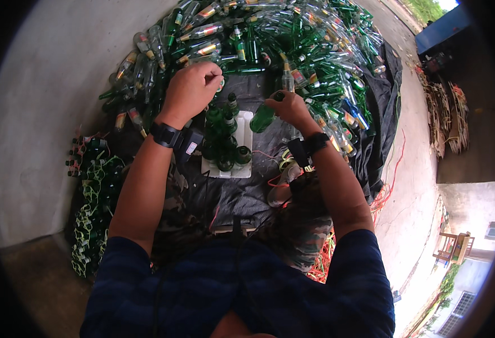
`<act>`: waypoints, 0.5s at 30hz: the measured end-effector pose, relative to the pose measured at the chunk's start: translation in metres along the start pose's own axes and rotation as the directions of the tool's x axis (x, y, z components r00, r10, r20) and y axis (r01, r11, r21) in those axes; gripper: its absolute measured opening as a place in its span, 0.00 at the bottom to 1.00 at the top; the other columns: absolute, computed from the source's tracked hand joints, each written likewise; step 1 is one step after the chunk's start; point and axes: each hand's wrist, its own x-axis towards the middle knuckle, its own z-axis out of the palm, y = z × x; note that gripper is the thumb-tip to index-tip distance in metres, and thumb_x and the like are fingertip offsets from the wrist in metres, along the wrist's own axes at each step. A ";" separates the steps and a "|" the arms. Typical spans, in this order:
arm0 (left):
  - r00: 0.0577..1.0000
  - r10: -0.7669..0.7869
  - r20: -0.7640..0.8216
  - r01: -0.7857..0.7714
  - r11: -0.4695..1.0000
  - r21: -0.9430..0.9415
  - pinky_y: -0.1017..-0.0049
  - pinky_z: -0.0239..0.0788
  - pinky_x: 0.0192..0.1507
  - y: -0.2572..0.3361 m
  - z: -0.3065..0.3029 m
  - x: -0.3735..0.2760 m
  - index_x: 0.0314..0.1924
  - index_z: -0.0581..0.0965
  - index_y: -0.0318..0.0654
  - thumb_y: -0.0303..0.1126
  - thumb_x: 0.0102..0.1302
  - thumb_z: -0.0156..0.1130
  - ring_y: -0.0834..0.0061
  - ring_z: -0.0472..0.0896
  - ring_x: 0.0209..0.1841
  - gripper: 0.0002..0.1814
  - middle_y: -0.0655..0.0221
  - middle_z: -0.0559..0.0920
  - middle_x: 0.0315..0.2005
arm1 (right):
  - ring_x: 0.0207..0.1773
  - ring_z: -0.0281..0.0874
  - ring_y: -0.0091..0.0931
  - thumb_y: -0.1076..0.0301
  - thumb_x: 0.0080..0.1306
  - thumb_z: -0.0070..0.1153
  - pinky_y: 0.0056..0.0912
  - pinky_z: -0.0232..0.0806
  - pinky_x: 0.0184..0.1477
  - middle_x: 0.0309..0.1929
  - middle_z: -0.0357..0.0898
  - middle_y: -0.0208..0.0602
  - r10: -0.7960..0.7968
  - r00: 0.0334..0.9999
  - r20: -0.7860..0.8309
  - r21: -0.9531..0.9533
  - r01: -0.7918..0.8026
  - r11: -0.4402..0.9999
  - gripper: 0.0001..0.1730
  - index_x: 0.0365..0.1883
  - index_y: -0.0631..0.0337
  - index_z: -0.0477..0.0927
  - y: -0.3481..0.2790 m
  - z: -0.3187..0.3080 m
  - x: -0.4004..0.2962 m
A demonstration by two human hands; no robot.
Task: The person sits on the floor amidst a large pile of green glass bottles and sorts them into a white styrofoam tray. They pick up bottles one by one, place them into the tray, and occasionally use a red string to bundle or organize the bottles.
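Observation:
My right hand [289,107] grips a green glass bottle [263,118] by its neck, its base tilted down to the left, just right of a white board [245,126]. On that board several green glass bottles [226,143] stand upright, close together. My left hand [196,86], its fingers curled, is up and to the left of them; a round green piece [220,84] shows at its fingertips, and I cannot tell whether it is a bottle held there. A large heap of green and clear bottles [247,42] lies beyond both hands.
Black sheeting [239,203] covers the ground under the board. Bundled bottles bound with green twine [93,190] stand at the left by the wall [48,105]. Red twine [382,200] lies at the right. Stacked flattened cardboard [446,116] is at the far right.

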 end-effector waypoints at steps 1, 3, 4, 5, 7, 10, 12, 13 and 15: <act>1.000 -0.007 0.012 0.007 1.000 -0.014 0.71 0.77 0.39 0.000 0.000 0.000 0.42 0.83 0.34 0.29 0.66 0.68 0.65 0.87 0.35 0.07 0.59 0.87 0.33 | 0.42 0.84 0.49 0.47 0.61 0.66 0.48 0.76 0.44 0.34 0.85 0.53 -0.005 1.000 0.017 -0.024 0.006 1.000 0.26 0.36 0.66 0.83 0.000 0.003 0.000; 1.000 0.000 0.005 0.000 1.000 0.013 0.71 0.77 0.39 0.001 0.000 0.000 0.41 0.83 0.34 0.29 0.66 0.68 0.65 0.88 0.35 0.07 0.59 0.87 0.33 | 0.41 0.84 0.49 0.47 0.61 0.66 0.47 0.76 0.44 0.33 0.85 0.52 -0.034 0.997 0.063 -0.046 0.037 0.998 0.25 0.36 0.65 0.83 -0.002 0.007 -0.001; 1.000 0.005 0.000 -0.005 1.000 0.011 0.71 0.77 0.39 0.000 -0.001 -0.001 0.41 0.83 0.34 0.29 0.66 0.68 0.64 0.88 0.36 0.07 0.59 0.87 0.33 | 0.41 0.84 0.49 0.48 0.61 0.66 0.46 0.76 0.43 0.33 0.85 0.51 -0.033 0.995 0.093 -0.088 0.041 0.995 0.25 0.35 0.65 0.83 -0.004 0.008 -0.003; 1.000 0.010 -0.002 -0.010 1.000 0.022 0.71 0.77 0.39 0.000 -0.001 -0.001 0.41 0.83 0.34 0.29 0.66 0.68 0.64 0.88 0.36 0.07 0.59 0.87 0.33 | 0.39 0.85 0.48 0.48 0.61 0.66 0.45 0.76 0.42 0.32 0.85 0.51 -0.020 0.996 0.088 -0.056 0.025 0.998 0.24 0.34 0.65 0.83 -0.006 0.010 -0.004; 1.000 0.017 -0.006 -0.016 1.000 0.025 0.71 0.77 0.39 -0.001 -0.002 -0.001 0.41 0.83 0.34 0.29 0.66 0.68 0.64 0.88 0.36 0.07 0.59 0.87 0.33 | 0.36 0.86 0.45 0.48 0.61 0.66 0.43 0.77 0.40 0.29 0.85 0.49 0.065 0.993 0.097 -0.013 -0.064 0.998 0.24 0.34 0.65 0.83 -0.012 0.014 -0.008; 1.000 0.025 0.000 -0.025 0.999 0.044 0.71 0.77 0.39 -0.003 -0.003 -0.002 0.41 0.83 0.34 0.29 0.65 0.68 0.64 0.88 0.36 0.07 0.59 0.87 0.33 | 0.30 0.88 0.37 0.49 0.62 0.65 0.38 0.78 0.37 0.24 0.85 0.44 0.145 0.969 0.199 0.038 -0.155 0.987 0.23 0.32 0.64 0.83 -0.018 0.015 -0.009; 1.000 0.013 -0.002 -0.013 0.999 0.043 0.70 0.77 0.39 -0.003 -0.003 -0.002 0.41 0.83 0.34 0.29 0.65 0.68 0.64 0.88 0.36 0.07 0.60 0.87 0.33 | 0.27 0.87 0.33 0.49 0.62 0.65 0.35 0.78 0.36 0.22 0.84 0.41 0.119 0.972 0.200 0.039 -0.130 0.991 0.23 0.32 0.64 0.83 -0.022 0.018 -0.011; 1.000 0.013 -0.005 -0.013 0.999 0.035 0.70 0.77 0.39 -0.002 -0.003 -0.003 0.41 0.83 0.34 0.29 0.65 0.68 0.64 0.88 0.36 0.08 0.60 0.87 0.33 | 0.26 0.87 0.31 0.49 0.62 0.65 0.33 0.78 0.35 0.21 0.84 0.40 0.118 0.971 0.209 0.048 -0.130 0.990 0.23 0.31 0.64 0.83 -0.022 0.019 -0.011; 1.000 -0.004 0.010 0.004 0.999 0.043 0.70 0.77 0.39 -0.002 -0.003 -0.003 0.41 0.83 0.35 0.30 0.65 0.68 0.65 0.88 0.36 0.08 0.60 0.87 0.33 | 0.26 0.87 0.31 0.50 0.63 0.64 0.33 0.78 0.35 0.21 0.84 0.39 0.121 0.965 0.232 0.079 -0.142 0.987 0.22 0.31 0.64 0.83 -0.023 0.023 -0.012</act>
